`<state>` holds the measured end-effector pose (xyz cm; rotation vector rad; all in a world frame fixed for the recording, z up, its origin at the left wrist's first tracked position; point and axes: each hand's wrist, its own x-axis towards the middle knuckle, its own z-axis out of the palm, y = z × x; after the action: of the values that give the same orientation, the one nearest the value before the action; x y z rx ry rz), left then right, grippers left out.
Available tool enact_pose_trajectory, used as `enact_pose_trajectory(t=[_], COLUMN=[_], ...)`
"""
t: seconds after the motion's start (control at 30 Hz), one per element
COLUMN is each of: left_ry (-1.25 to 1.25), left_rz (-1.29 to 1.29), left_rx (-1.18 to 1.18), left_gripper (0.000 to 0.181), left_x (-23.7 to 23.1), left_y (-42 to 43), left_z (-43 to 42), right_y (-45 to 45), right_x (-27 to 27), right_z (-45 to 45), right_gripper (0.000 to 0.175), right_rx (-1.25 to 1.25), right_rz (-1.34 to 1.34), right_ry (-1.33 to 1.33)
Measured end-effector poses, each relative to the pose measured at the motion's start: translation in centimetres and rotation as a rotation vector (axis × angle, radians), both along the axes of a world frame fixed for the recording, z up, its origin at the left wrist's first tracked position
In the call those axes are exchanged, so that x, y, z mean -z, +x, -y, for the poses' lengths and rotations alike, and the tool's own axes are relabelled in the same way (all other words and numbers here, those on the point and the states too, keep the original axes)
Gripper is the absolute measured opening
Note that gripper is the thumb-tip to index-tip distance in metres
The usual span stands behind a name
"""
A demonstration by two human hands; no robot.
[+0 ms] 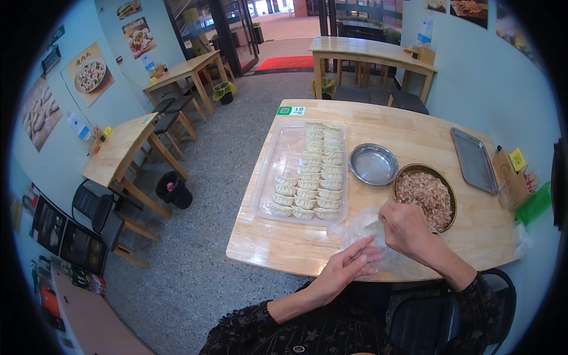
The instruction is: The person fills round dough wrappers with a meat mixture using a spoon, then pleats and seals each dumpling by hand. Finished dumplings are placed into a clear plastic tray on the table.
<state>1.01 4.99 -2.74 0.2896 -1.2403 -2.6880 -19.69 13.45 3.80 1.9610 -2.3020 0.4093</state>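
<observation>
My right hand has its fingers closed on a thin pale wrapper, over a crumpled clear plastic bag at the table's near side. Just left of it and lower, my left hand is held with the fingers apart, and I see nothing in it. Folded dumplings lie in rows in a clear plastic tray; its upper left part is bare. Beyond my right hand stands a round metal bowl of minced filling. An empty shallow steel bowl is between it and the tray.
A grey metal tray lies at the right of the wooden table, near a paper box and a green item by the wall. A black chair is close on my right. Other tables and a black bin stand farther off.
</observation>
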Motion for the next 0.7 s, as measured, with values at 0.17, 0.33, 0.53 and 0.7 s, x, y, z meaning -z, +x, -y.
enact_pose_trajectory(t=[0.17, 0.33, 0.53, 0.7], left_ry=[0.528, 0.550, 0.147, 0.078], left_rz=[0.014, 0.014, 0.030, 0.049], left_rx=[-0.048, -0.064, -0.025, 0.013], left_gripper=[0.060, 0.062, 0.064, 0.065], left_x=[-0.4, -1.5, -2.5, -3.4], left_y=[-1.8, -2.3, -2.6, -3.9], left_z=[0.1, -0.4, 0.2, 0.4], right_y=[4.0, 6.9, 4.3, 1.3], right_x=[-1.7, -0.6, 3.0, 6.2], right_z=[-2.5, -5.4, -13.2, -16.8], right_gripper=[0.020, 0.026, 0.008, 0.016], right_rx=[-0.179, -0.235, 0.326, 0.674], right_rz=[-0.037, 0.038, 0.382, 0.715], right_ry=[-0.076, -0.318, -0.653, -0.770])
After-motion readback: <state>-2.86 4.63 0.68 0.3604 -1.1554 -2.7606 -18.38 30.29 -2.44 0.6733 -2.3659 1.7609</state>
